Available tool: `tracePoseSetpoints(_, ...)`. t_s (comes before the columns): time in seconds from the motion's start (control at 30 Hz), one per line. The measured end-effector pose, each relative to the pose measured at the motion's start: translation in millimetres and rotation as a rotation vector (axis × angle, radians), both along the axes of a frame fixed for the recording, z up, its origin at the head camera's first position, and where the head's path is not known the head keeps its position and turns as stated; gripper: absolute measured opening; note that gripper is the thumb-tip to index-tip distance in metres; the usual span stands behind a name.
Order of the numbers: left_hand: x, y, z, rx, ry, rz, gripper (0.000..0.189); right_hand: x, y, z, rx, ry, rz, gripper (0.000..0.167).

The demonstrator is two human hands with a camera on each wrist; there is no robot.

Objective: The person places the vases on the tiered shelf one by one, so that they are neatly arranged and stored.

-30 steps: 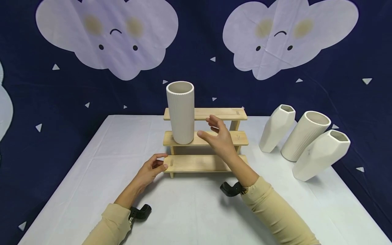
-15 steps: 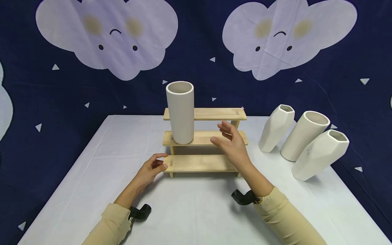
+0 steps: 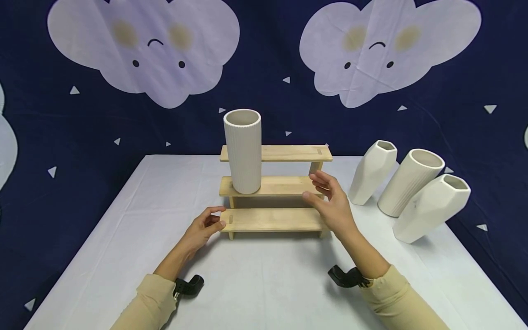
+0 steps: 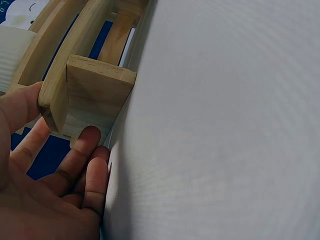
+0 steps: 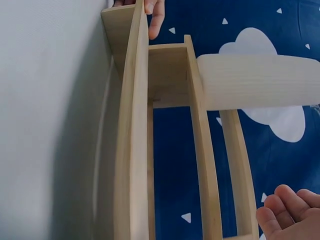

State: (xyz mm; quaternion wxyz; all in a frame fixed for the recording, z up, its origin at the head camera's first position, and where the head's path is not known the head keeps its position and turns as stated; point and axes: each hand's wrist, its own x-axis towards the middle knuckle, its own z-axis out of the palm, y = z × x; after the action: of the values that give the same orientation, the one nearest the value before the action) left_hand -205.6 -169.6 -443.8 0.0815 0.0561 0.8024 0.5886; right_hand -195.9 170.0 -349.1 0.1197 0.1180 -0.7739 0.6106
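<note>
A three-tier wooden stepped shelf stands on the white-covered table. My left hand holds the left end of its lowest board, thumb at the front corner and index finger at the back one; the left wrist view shows the other fingers beside the end support. On the left part of the middle board a tall ribbed white vase stands upright. My right hand holds nothing, its fingers loosely bent and spread over the shelf's right end. In the right wrist view its fingertips appear beside the boards.
Right of the shelf are three more white vases: a faceted one at the back, a ribbed cylindrical one in the middle and another faceted one in front. A dark blue cloth with clouds hangs behind the table.
My right hand has moved away from the vase on the middle board, rightward and toward me, to the shelf's right end. The left hand, shelf and vases have stayed put.
</note>
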Motion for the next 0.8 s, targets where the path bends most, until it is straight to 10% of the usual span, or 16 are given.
tracePoseSetpoints(0.8, -0.3, 0.0, -0.8, -0.002, 0.011, -0.001, 0.045, 29.8, 44.1, -15.7, 0.085, -0.043, -0.142, 0.065)
